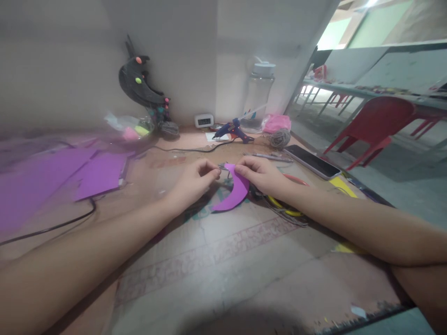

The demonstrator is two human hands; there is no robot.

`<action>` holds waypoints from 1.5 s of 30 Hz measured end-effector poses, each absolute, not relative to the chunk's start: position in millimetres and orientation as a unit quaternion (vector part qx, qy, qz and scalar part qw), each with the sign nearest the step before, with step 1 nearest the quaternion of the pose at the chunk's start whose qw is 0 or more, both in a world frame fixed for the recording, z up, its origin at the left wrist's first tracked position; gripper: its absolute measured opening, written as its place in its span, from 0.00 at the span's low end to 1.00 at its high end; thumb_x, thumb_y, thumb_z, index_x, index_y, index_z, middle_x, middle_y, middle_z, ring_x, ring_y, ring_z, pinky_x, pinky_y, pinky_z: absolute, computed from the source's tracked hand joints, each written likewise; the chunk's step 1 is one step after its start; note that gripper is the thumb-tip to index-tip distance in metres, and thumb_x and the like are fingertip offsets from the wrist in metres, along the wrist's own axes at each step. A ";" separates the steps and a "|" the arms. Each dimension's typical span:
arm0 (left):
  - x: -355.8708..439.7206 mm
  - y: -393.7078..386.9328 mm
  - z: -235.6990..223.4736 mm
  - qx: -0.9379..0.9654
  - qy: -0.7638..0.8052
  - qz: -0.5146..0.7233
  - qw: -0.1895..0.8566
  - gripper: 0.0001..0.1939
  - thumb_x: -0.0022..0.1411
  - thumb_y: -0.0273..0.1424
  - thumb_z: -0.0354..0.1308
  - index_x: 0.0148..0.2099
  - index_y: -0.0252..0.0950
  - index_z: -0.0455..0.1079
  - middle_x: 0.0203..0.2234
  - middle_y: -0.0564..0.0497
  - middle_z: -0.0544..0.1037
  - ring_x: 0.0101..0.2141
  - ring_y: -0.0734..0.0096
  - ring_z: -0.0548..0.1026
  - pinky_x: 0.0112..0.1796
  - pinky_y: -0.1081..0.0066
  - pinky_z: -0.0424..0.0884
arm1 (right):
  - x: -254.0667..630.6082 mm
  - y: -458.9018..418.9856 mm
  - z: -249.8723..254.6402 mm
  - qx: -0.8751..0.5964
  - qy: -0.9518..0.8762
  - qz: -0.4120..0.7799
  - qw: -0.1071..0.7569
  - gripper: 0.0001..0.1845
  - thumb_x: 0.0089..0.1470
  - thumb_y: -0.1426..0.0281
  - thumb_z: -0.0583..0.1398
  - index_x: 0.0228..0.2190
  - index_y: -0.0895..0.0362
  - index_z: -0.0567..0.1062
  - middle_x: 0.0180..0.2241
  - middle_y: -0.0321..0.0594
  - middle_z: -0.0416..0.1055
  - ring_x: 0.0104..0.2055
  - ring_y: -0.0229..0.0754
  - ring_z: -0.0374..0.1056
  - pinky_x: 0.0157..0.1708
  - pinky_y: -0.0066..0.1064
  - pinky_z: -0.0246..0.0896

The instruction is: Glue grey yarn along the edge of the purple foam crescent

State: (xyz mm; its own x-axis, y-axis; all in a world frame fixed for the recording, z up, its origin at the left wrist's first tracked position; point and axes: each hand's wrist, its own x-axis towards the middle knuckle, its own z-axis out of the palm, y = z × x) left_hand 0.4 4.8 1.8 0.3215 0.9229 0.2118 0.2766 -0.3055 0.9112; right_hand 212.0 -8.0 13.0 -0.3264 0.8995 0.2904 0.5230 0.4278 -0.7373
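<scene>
A purple crescent-moon cutout (238, 190) stands above the tabletop with its lower tip pointing left. My right hand (257, 173) pinches its upper right edge between thumb and fingers. At its top, my left hand (204, 177) is closed in a pinch. Something thin and greyish shows between those fingertips and the crescent, too small to name. Under and beside my right hand lie yellow-handled scissors (275, 203) and strands of grey yarn (288, 218), partly hidden by my forearm.
Behind my hands lie a blue glue gun (228, 129) with its cord, a small digital clock (204, 121) and a clear bottle (259, 90). Purple sheets (101, 174) cover the left side. A phone (312, 162) lies at the right edge. A dark crescent decoration (139, 86) hangs on the wall.
</scene>
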 end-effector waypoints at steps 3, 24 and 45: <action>0.5 3.7 2.7 0.696 0.432 0.403 0.409 0.08 0.59 0.35 0.58 0.32 0.35 0.68 0.27 0.52 0.75 0.27 0.72 0.71 0.31 0.71 0.65 | 212.7 -8.1 13.4 -0.459 -0.769 0.269 0.354 0.16 0.59 0.58 0.56 0.28 0.57 0.70 0.24 0.34 0.65 0.27 0.36 0.60 0.28 0.29 0.54; 2.4 10.4 2.5 0.537 0.399 0.500 0.550 0.09 0.60 0.33 0.53 0.28 0.36 0.64 0.23 0.53 0.71 0.22 0.77 0.68 0.24 0.76 0.67 | 212.8 -8.3 14.3 -0.440 -0.711 0.303 0.457 0.18 0.59 0.55 0.58 0.27 0.57 0.70 0.22 0.32 0.65 0.25 0.34 0.60 0.26 0.27 0.54; -0.1 5.4 4.5 0.689 0.433 0.421 0.401 0.12 0.62 0.39 0.56 0.33 0.38 0.75 0.32 0.49 0.80 0.36 0.64 0.76 0.36 0.71 0.69 | 216.5 4.7 8.5 -0.449 -0.639 0.370 0.504 0.19 0.56 0.53 0.60 0.27 0.56 0.69 0.21 0.31 0.62 0.22 0.33 0.56 0.24 0.27 0.52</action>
State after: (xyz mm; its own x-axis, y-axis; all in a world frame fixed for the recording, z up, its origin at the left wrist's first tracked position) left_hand -0.1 5.4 4.5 0.2711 0.9340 0.2325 0.2596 -0.3036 0.9167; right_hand 216.5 4.7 8.5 -0.0896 0.9461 0.3113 0.2010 0.3233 -0.9247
